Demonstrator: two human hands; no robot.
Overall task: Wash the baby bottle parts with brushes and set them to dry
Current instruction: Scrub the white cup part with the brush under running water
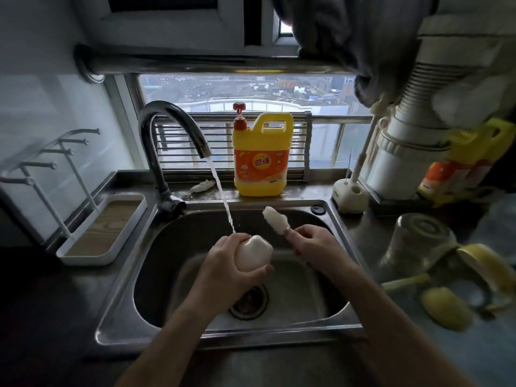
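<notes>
Over the steel sink (117,311), my left hand (223,263) grips a white, rounded baby bottle (253,253) held just under the running water (223,196) from the curved tap (164,127). My right hand (315,244) holds a white sponge-headed bottle brush (275,220) by its handle, head pointing up and left, apart from the bottle. A white drying rack (69,169) with pegs on a tray stands at the left of the sink. A small white brush (202,186) lies on the ledge behind the tap.
A yellow detergent jug (261,160) stands on the sill behind the sink. A white brush stand (350,195) sits at the back right. On the right counter lie an upturned clear glass container (416,241), a yellow lid (485,263) and a yellow sponge brush (445,311).
</notes>
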